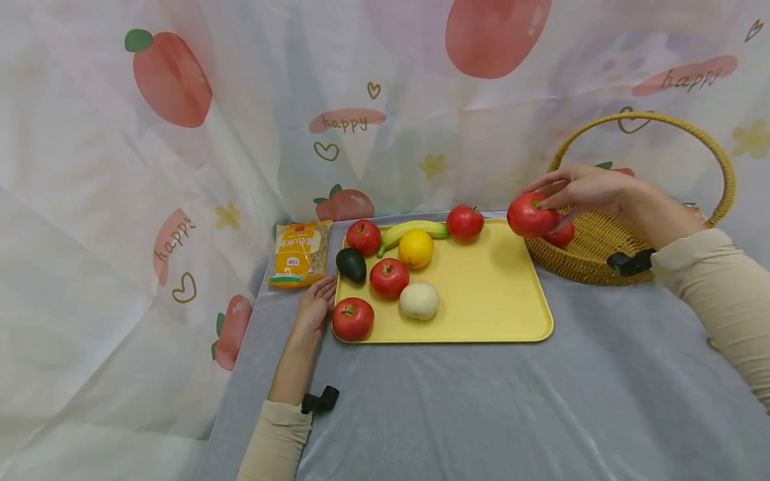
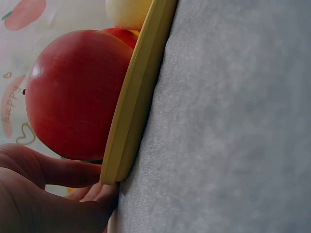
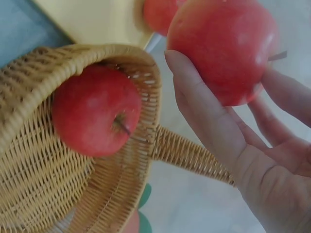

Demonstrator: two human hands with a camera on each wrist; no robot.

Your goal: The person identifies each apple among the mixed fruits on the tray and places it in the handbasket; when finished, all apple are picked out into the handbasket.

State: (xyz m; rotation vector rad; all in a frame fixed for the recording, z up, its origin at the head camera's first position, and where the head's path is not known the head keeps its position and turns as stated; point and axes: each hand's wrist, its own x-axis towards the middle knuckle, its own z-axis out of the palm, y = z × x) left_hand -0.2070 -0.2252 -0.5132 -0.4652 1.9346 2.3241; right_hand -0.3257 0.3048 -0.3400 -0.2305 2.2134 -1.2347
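Observation:
My right hand (image 1: 592, 190) grips a red apple (image 1: 532, 215) above the basket's left rim, near the tray's back right corner. In the right wrist view, its thumb and fingers lie around that apple (image 3: 223, 51). Another red apple (image 3: 97, 110) lies inside the wicker basket (image 1: 607, 240). My left hand (image 1: 315, 308) rests against the left edge of the yellow tray (image 1: 487, 287), fingers extended along it. The left wrist view shows its thumb touching the tray rim (image 2: 131, 107), beside a red apple (image 2: 80, 94).
Several red apples (image 1: 389, 278), a banana (image 1: 415, 232), a yellow orange-like fruit (image 1: 416, 249), a dark avocado (image 1: 351, 265) and a pale round fruit (image 1: 419, 300) lie on the tray. Left of it lies a packaged bag (image 1: 301, 252). The basket's tall handle (image 1: 722, 160) arches behind my right arm.

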